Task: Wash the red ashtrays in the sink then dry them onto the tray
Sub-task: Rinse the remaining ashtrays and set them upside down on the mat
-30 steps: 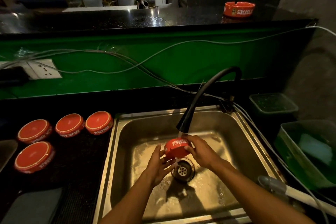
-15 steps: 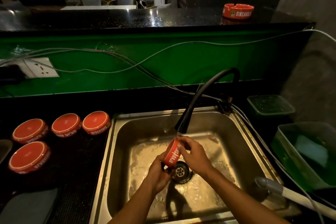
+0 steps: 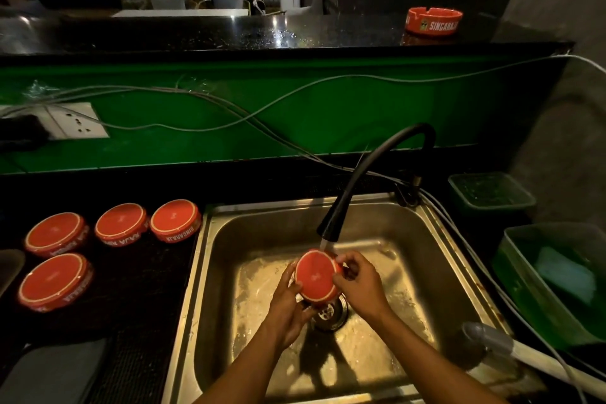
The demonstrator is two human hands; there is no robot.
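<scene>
Under the running tap (image 3: 331, 223), both the left hand (image 3: 288, 302) and right hand (image 3: 359, 285), gripping the ashtray (image 3: 316, 277), have turned its base upward from edge-on, so rinsing looks nearly finished.

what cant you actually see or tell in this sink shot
All in the head view:
- Held ashtray: its base faces the camera, so its bowl side is hidden.
- Left hand: its fingertips are behind the ashtray.
- Drain: partly covered by the ashtray and right hand.
- Dark pad at lower left: cut off by the frame edge.
- Green tub: too dim to identify the pale thing inside.
</scene>
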